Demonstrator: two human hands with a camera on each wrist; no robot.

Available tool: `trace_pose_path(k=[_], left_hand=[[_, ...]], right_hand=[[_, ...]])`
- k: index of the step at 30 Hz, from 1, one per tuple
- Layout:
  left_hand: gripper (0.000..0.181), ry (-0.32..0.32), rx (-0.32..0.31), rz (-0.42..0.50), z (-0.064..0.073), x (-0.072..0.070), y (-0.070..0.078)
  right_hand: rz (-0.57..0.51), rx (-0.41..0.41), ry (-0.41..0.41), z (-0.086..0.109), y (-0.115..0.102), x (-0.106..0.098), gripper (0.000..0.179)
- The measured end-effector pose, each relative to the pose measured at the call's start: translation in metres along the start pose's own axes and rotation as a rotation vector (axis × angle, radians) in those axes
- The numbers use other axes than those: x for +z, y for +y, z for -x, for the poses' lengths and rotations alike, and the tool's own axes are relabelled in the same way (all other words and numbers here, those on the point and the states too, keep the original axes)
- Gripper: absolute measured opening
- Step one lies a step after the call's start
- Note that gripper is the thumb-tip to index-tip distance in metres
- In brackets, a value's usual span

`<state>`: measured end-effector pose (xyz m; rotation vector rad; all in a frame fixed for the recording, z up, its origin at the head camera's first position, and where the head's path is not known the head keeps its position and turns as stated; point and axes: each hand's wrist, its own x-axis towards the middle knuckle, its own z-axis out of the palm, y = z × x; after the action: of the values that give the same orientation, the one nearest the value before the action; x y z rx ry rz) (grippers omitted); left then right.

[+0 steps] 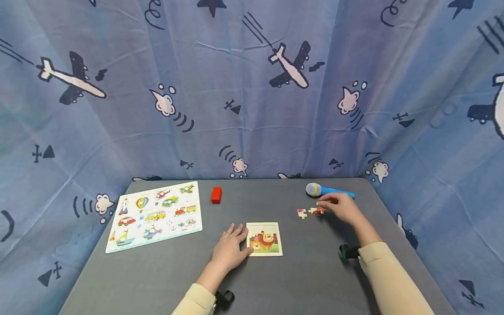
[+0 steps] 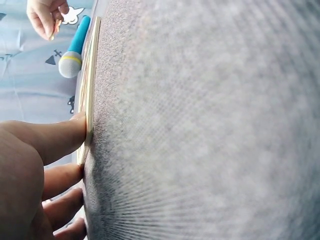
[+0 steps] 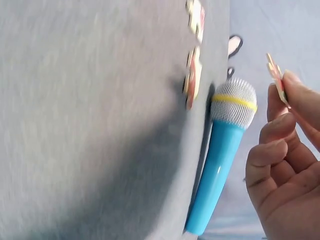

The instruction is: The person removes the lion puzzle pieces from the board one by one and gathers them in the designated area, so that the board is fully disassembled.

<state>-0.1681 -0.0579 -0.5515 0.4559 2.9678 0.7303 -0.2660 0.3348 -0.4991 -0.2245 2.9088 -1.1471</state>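
Note:
My left hand (image 1: 230, 250) lies flat with fingers spread at the left side of a square puzzle board (image 1: 274, 253) showing a lion picture. The thumb rests on its lower left corner and the index finger touches its left edge. Over to the right, my right hand (image 1: 341, 208) pinches a small jigsaw piece (image 3: 277, 82) between thumb and forefinger, raised above the table. Two loose jigsaw pieces lie below it: one pink and cream piece (image 1: 302, 213) and one red-brown piece (image 1: 314, 211).
A blue toy microphone (image 1: 332, 190) with a silver head lies behind the right hand. At the back stands a red block (image 1: 216, 195). A white vehicle picture board (image 1: 161, 234) lies at the left. A blue patterned curtain (image 1: 252, 109) hangs behind the grey table (image 1: 307, 284).

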Motion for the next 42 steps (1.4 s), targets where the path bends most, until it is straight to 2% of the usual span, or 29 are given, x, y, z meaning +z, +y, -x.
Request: trace_pose_path(k=[7, 12, 22, 29, 36, 42], left_hand=[[0.065, -0.005, -0.008, -0.01, 0.0, 0.0, 0.0], [0.065, -0.006, -0.017, -0.018, -0.001, 0.0, 0.001], [0.065, -0.007, -0.021, -0.012, -0.003, -0.002, 0.001], [0.066, -0.012, -0.017, -0.01, -0.001, -0.001, 0.001], [0.065, -0.009, -0.017, 0.005, -0.001, -0.001, 0.002], [0.065, -0.006, -0.021, 0.003, -0.001, -0.001, 0.002]], right_hand=[[0.007, 0.087, 0.024, -0.003, 0.016, -0.01, 0.024], [0.037, 0.116, 0.004, -0.005, 0.026, -0.012, 0.024], [0.092, 0.178, -0.03, -0.012, 0.044, -0.002, 0.025], [0.15, 0.191, 0.006, -0.013, 0.052, 0.006, 0.024], [0.161, 0.202, 0.024, -0.012, 0.05, 0.008, 0.024], [0.119, 0.165, 0.031, -0.003, 0.026, 0.008, 0.029]])
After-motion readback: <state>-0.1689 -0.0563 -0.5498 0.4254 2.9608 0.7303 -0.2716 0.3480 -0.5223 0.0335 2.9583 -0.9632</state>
